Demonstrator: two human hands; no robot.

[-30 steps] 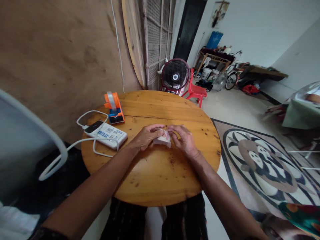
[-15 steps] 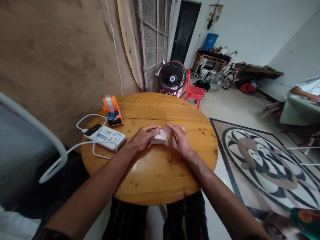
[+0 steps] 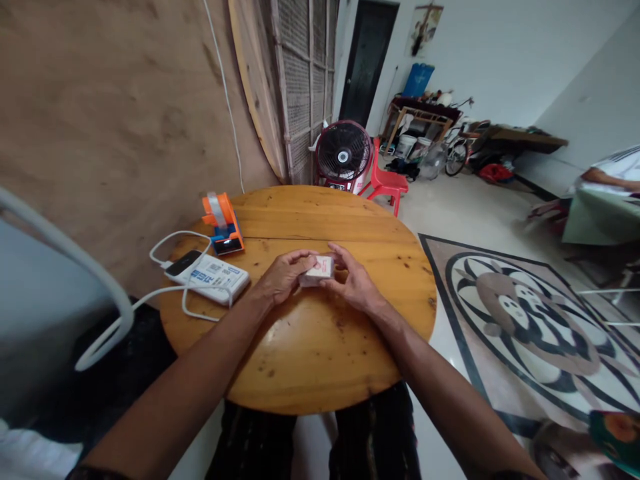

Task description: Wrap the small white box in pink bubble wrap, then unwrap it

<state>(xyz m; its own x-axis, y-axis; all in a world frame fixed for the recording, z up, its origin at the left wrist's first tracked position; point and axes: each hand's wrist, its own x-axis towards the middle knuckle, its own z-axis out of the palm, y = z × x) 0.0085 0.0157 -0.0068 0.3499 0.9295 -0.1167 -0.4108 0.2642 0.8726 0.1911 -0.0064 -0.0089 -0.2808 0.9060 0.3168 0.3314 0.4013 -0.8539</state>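
A small white box (image 3: 320, 267) with red print on top sits between my hands over the wooden table (image 3: 310, 360). My left hand (image 3: 287, 277) is closed on its left side, the thumb lying across the top. At the right end, my right hand (image 3: 356, 280) has its fingers apart. Its thumb is at the box's front right corner, and its index finger reaches past the back edge. I cannot tell how firmly the thumb touches. The box's underside and my left fingertips are hidden.
An orange and blue tape dispenser (image 3: 223, 225) stands at the table's left. Closer lies a white printed packet (image 3: 217, 280) with a dark phone-like device (image 3: 183, 263) and white cable. Beyond are a fan (image 3: 344, 157) and red chair (image 3: 387, 179). A person's arm (image 3: 607, 179) shows far right.
My right hand's fingers have spread, and its thumb has moved left to the box's front corner. More of the printed top shows. My left hand keeps its hold.
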